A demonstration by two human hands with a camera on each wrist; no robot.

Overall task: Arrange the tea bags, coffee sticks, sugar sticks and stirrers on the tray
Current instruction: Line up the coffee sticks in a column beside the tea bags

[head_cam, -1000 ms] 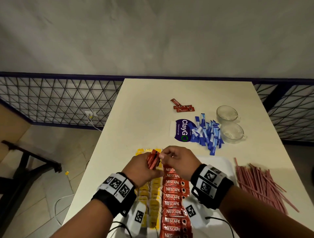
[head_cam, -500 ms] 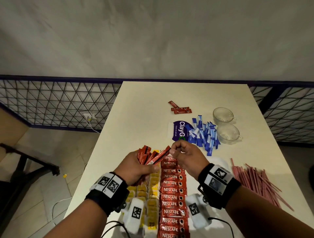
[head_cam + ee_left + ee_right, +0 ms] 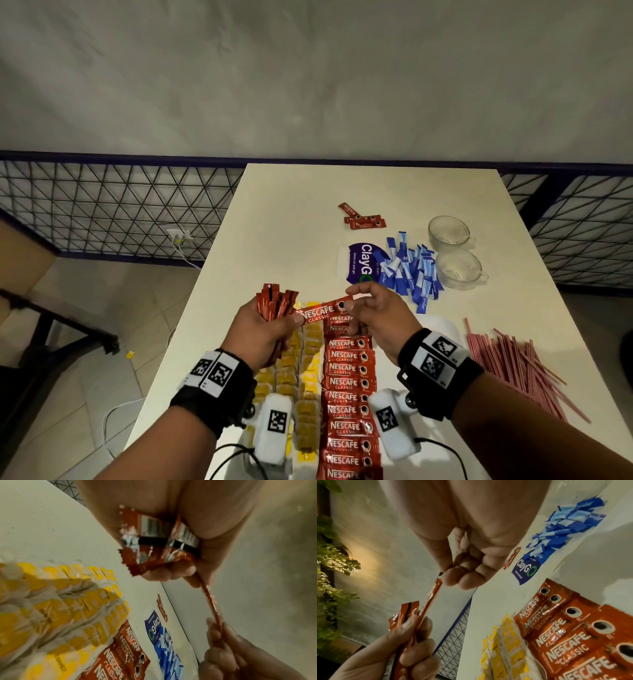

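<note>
Fingers of the right hand (image 3: 378, 313) are pinching one end of a coffee stick (image 3: 320, 311); the left hand (image 3: 260, 329) is gripping the other end plus a bundle (image 3: 275, 301). Light, limp and glossy, it is probably handling best by its crimped ends. Rows of coffee sticks (image 3: 347, 397) are lying at 6 o'clock on the tray (image 3: 442, 325); sugar sticks (image 3: 411, 270) at 1 o'clock on the white worktop (image 3: 291, 212); a grey wall is rising at 12.

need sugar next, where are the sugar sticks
In the head view the sugar sticks lie heaped on the table's far right, partly over the ClayGo sticker, just left of the two glass cups.
</note>
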